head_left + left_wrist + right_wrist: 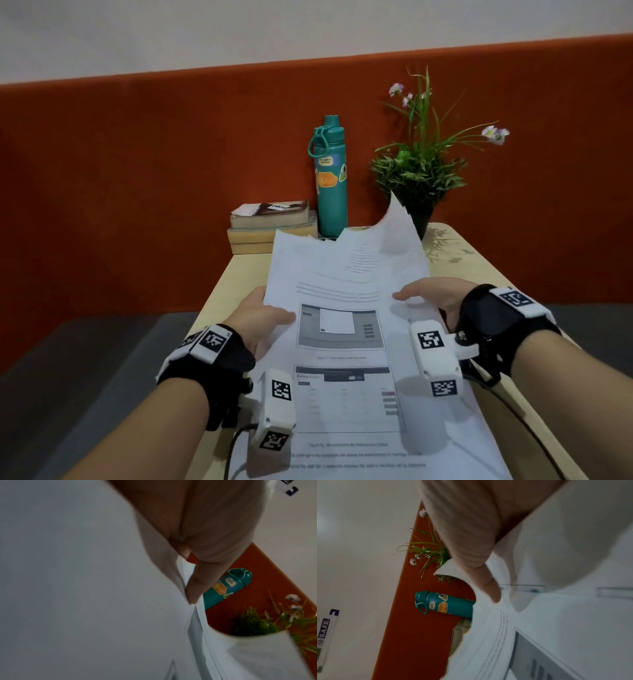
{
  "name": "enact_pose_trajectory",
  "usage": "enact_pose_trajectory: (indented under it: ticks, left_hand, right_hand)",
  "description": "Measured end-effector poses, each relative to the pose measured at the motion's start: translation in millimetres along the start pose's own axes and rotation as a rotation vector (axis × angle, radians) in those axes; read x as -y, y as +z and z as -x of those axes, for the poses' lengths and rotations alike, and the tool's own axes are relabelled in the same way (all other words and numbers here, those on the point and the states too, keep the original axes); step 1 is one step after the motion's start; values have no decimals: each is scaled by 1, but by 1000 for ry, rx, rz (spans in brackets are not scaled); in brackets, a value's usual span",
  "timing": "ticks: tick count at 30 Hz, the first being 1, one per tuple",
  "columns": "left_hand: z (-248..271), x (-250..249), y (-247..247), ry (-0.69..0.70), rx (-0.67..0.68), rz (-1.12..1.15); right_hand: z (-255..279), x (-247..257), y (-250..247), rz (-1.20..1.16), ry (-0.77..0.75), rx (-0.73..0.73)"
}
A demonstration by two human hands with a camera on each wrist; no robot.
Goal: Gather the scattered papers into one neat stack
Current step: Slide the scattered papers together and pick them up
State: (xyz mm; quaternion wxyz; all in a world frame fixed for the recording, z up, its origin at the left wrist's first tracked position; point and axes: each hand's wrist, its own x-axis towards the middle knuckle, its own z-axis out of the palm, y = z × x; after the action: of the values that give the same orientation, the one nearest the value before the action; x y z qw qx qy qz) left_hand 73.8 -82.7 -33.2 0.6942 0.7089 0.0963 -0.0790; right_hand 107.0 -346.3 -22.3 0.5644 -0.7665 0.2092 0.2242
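Note:
A bundle of white printed papers (346, 308) is held up over the pale wooden table (229, 284), its far corner curling upward. My left hand (267, 318) grips the left edge, thumb on top and fingers underneath. My right hand (428, 296) grips the right edge the same way. In the left wrist view my thumb (197, 586) presses on the papers (85, 588), whose layered edges show. The right wrist view shows my thumb (488, 586) on the printed top sheet (539, 635). What lies under the sheets is hidden.
At the table's far end stand a teal water bottle (330, 178), two stacked books (270, 222) and a potted plant (419, 164) with small flowers. An orange partition (137, 188) backs the table. Grey floor (85, 377) lies to the left.

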Motion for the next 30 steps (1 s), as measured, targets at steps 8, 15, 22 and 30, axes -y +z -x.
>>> enact_pose_trajectory:
  ticks: [8,15,22,30]
  left_hand:
    - [-1,1,-13,-33,2,9]
    - [3,-3,0,-124,99,-178]
    - [0,0,5,-70,-84,-329]
    - [26,-65,14,459,-230,-155]
  right_hand:
    - [8,8,7,-55,-121,-6]
    - [-28,-2,13,92,-77,102]
    - [-4,-4,29,131,-153,-18]
    - [44,31,21,-200,-803,-354]
